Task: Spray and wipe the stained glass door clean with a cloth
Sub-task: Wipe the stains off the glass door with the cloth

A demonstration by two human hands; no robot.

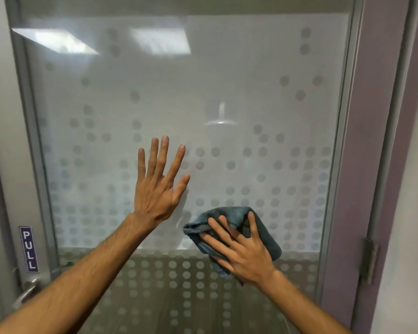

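The glass door point(227, 88) fills the view, frosted with a pattern of grey dots, in a grey metal frame. My left hand point(158, 186) lies flat against the glass near the middle, fingers spread, holding nothing. My right hand point(239, 249) presses a crumpled grey-blue cloth point(263, 227) against the glass, lower and to the right of the left hand. The cloth bunches out above and to both sides of the fingers. No spray bottle is in view.
A blue PULL sign point(29, 249) is on the door's left frame above a metal lever handle point(28, 291). A hinge point(369, 260) sits on the mauve door jamb point(362, 165) at the right. Ceiling lights reflect in the upper glass.
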